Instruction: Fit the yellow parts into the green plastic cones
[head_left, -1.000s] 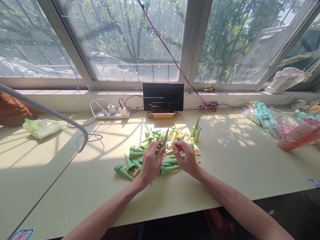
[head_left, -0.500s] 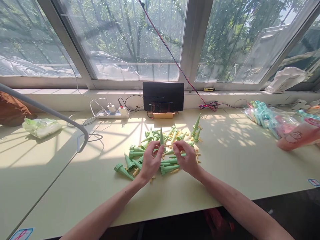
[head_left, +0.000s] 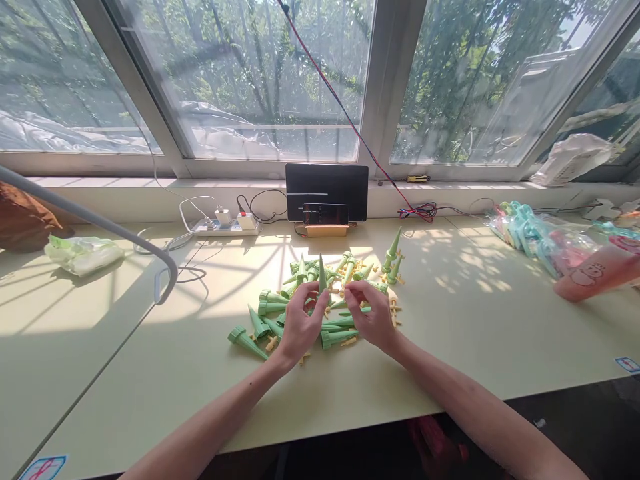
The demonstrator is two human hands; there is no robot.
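Note:
My left hand [head_left: 301,321] is closed around a green plastic watering spike [head_left: 322,275], its pointed tip up. Close on its right, my right hand [head_left: 371,312] has thumb and forefinger pinched together at the height of the spike's lower part. What sits in that pinch is too small to make out. Around and beneath both hands lies a loose pile of green spikes [head_left: 340,339] and small yellow valve pieces [head_left: 271,344]. To the right of the pile, two green spikes [head_left: 393,252] stand upright with yellow pieces beside them.
A black tablet [head_left: 327,183] leans by the window behind a phone [head_left: 326,214] on a stand. Left of it are a power strip [head_left: 227,231], a grey curved arm [head_left: 100,212] and a tissue pack [head_left: 83,255]. Bagged turquoise items [head_left: 527,230] and a pink pouch [head_left: 595,270] lie right.
The spike in my left hand has tilted very slightly to the left. Both hands stay in nearly the same place.

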